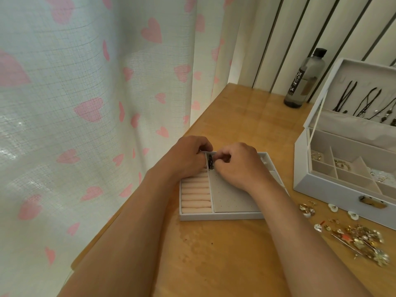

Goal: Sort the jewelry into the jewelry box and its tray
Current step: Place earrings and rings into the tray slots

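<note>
Two bare forearms are recorded nearest the camera, extended forward over the wooden table and converging on the tray, which is set close to the table's left edge.

**Risks, as judged**
- A small dark jewelry piece is handled at fingertip only. If the pinch slips, it could be dropped into a neighbouring compartment or off the tray's far rim.
- Both hands bear on the tray's far end. Under uneven pressure the light tray could be tilted or pushed toward the left edge, where the heart-print curtain hangs.
- The loose jewelry pile is spread near the table's right edge, in front of the open jewelry box. It could be scattered if the right forearm is drawn back carelessly.

**Hand pose**
- The left hand and right hand are brought together, knuckles up and wrists low.
- The right hand's fingers are curled, and the dark piece appears pinched at their tips. It is held at the far end of the perforated earring panel.
- The left hand's fingers are curled over the far end of the ring rolls, just beside the piece. Its fingertips are hidden, so it cannot be told whether anything is gripped.
</note>
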